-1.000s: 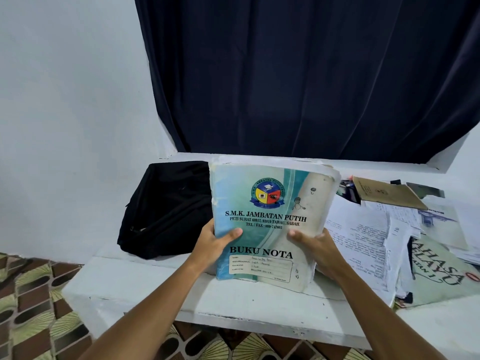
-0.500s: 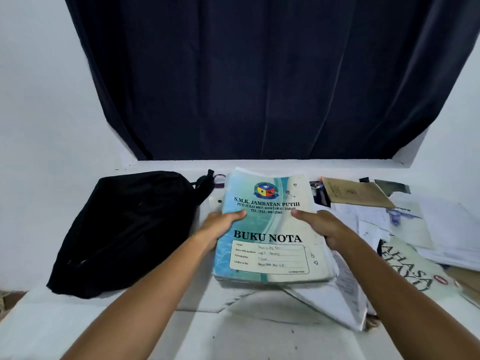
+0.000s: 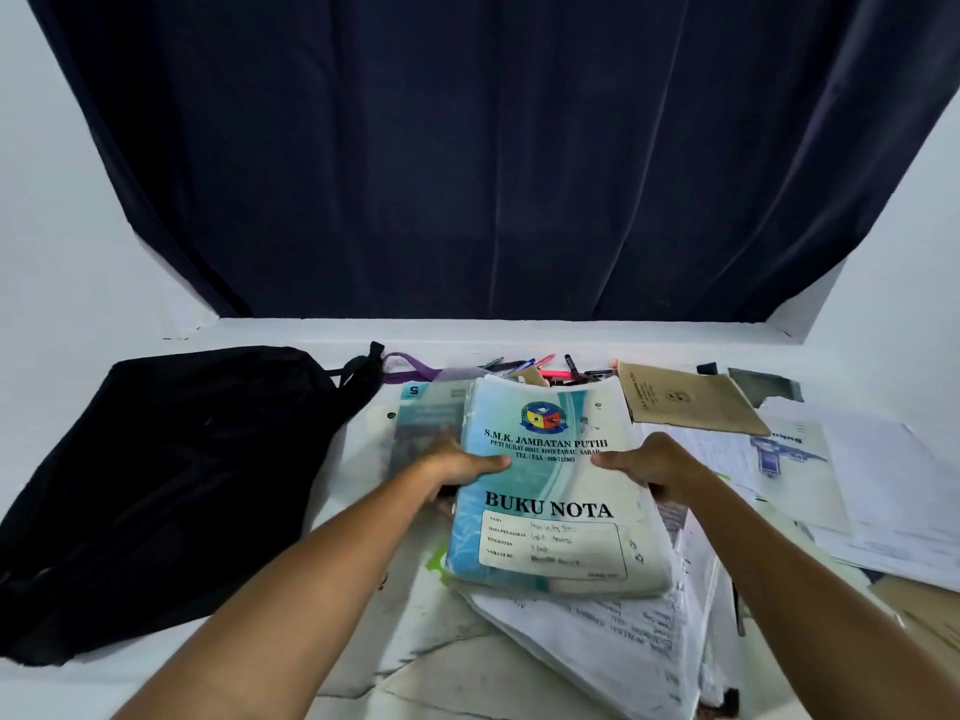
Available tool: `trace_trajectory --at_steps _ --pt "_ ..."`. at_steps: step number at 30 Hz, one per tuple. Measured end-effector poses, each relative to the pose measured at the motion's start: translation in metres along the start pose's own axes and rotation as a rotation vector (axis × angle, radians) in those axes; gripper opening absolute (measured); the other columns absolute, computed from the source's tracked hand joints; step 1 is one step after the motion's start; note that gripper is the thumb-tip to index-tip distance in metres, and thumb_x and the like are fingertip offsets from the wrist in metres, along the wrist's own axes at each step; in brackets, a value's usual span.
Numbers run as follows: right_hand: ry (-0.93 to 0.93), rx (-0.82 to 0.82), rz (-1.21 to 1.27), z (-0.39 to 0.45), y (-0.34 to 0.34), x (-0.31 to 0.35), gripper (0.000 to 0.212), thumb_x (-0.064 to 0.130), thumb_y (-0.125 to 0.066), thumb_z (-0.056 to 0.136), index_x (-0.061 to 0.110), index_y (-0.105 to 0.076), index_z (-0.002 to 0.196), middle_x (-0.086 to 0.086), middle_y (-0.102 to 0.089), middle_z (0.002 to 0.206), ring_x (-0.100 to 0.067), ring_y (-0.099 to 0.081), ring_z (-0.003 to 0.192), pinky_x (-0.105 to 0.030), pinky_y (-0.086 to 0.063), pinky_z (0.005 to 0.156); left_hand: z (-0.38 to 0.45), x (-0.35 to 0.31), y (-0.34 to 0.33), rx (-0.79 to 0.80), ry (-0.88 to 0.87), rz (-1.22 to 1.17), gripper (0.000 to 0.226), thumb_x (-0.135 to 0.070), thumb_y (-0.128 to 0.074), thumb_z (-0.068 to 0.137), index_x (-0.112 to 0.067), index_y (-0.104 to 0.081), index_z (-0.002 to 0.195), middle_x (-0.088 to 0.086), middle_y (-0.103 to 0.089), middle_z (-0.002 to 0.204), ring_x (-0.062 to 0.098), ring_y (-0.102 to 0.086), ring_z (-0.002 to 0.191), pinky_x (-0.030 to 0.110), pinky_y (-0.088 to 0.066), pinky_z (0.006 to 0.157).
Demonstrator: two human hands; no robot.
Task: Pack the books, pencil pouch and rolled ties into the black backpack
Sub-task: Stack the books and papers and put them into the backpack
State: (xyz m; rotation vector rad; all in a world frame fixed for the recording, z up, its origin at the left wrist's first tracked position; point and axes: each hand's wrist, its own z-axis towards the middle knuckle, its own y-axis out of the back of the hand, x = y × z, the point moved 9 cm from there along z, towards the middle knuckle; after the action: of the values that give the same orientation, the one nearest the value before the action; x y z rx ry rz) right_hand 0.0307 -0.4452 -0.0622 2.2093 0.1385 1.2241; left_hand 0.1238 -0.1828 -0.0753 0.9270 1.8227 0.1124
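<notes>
Both hands hold a thick stack of soft-cover books (image 3: pixel 556 511) over the white desk (image 3: pixel 260 641), just right of the black backpack (image 3: pixel 166 485). The left hand (image 3: pixel 457 467) and right hand (image 3: pixel 654 467) each grip a side edge, thumb on the glossy teal cover, fingers hidden beneath. The cover reads "S.M.K. JAMBATAN PUTIH" and "BUKU NOTA"; the handwritten label is illegible. The limp fabric backpack lies flat. Behind the books, pens (image 3: pixel 540 367) poke from a partly hidden pouch; right of them lie a brown booklet (image 3: pixel 685 400) and loose papers (image 3: pixel 883 491).

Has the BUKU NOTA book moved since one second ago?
Yes. The BUKU NOTA book went from upright before the black backpack down to lying right of it.
</notes>
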Motion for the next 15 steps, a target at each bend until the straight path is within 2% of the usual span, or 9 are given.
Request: trace_trajectory --at_steps 2,5,8,10,13,15 --pt "0.017 -0.06 -0.113 0.002 0.014 0.006 0.038 0.032 -0.083 0.074 0.003 -0.06 0.071 -0.01 -0.066 0.067 -0.022 -0.064 0.056 -0.027 -0.049 0.052 -0.005 -0.002 0.007 0.002 0.011 0.154 0.05 -0.057 -0.072 0.077 -0.013 -0.061 0.097 0.011 -0.072 0.094 0.026 -0.072 0.076 0.034 -0.059 0.054" --pt "0.098 -0.23 -0.352 0.0 0.039 0.035 0.04 0.037 -0.076 0.081 0.001 -0.059 0.074 -0.009 -0.063 0.06 -0.02 -0.061 0.047 -0.03 -0.055 0.051 -0.022 -0.017 0.031 -0.069 -0.079 0.394 0.037 -0.056 -0.063 0.086 -0.019 -0.058 0.085 0.005 -0.066 0.08 0.021 -0.069 0.068 0.029 -0.057 0.054" --pt "0.182 -0.372 -0.605 -0.013 0.029 0.083 0.047 0.051 -0.066 0.084 0.006 -0.055 0.085 -0.004 -0.057 0.076 -0.024 -0.06 0.071 -0.03 -0.048 0.066 -0.049 -0.029 0.065 -0.15 -0.221 0.513 0.033 -0.053 -0.064 0.087 -0.021 -0.058 0.08 0.0 -0.064 0.08 0.018 -0.066 0.073 0.028 -0.055 0.061" --pt "0.304 -0.316 -0.563 -0.023 -0.007 0.119 0.041 0.047 -0.065 0.086 0.006 -0.06 0.083 -0.004 -0.053 0.075 -0.025 -0.058 0.074 -0.031 -0.048 0.066 -0.072 -0.026 0.1 -0.26 -0.313 0.51 0.035 -0.052 -0.069 0.083 -0.018 -0.065 0.085 -0.002 -0.067 0.083 0.015 -0.066 0.076 0.032 -0.056 0.07" --pt "0.525 -0.047 -0.314 -0.05 -0.085 0.168 0.028 0.028 -0.065 0.09 0.001 -0.067 0.082 -0.015 -0.067 0.075 -0.023 -0.06 0.062 -0.025 -0.047 0.053 -0.113 -0.005 0.155 -0.372 -0.467 0.448 0.028 -0.047 -0.076 0.079 -0.022 -0.068 0.087 -0.007 -0.067 0.076 0.006 -0.063 0.069 0.027 -0.053 0.071" --pt "0.622 0.125 -0.193 -0.075 -0.138 0.197 0.022 0.024 -0.065 0.091 0.004 -0.068 0.081 -0.013 -0.069 0.073 -0.019 -0.062 0.059 -0.025 -0.048 0.052 -0.14 0.02 0.196 -0.407 -0.527 0.398 0.025 -0.042 -0.078 0.077 -0.021 -0.07 0.089 -0.008 -0.068 0.077 0.001 -0.063 0.072 0.02 -0.05 0.073"
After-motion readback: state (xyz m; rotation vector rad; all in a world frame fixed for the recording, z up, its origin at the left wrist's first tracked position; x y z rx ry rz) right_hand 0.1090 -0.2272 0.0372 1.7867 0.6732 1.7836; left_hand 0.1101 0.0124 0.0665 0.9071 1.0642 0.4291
